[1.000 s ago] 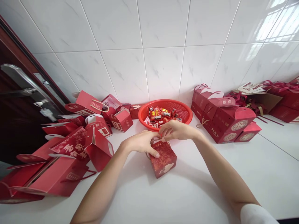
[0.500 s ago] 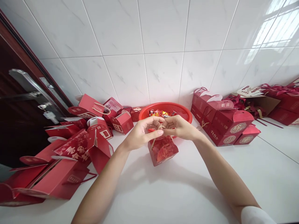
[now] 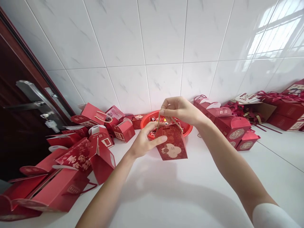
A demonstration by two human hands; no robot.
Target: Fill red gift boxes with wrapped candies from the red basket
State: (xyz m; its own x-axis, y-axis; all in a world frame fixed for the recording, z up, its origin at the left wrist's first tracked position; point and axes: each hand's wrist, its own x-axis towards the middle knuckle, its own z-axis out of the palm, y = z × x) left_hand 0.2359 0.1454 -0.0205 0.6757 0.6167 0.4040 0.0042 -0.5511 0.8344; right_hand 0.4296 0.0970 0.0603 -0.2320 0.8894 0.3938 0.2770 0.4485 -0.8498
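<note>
"What's happening?"
"The right hand (image 3: 177,109) is pinching the rope handle (image 3: 159,119); the left hand (image 3: 144,142) is gripping the red box (image 3: 179,142) by the red basket's (image 3: 189,130) near side."
"And the label (image 3: 174,150)?"
"Its small characters are looking blurred."

One red plastic basket (image 3: 145,121) is holding wrapped candies (image 3: 165,120), overlapping too much to count. One floral gift box (image 3: 174,142) is hanging in front of the basket; at least eight red gift boxes (image 3: 102,161) are crowding its left, at least six its right.
</note>
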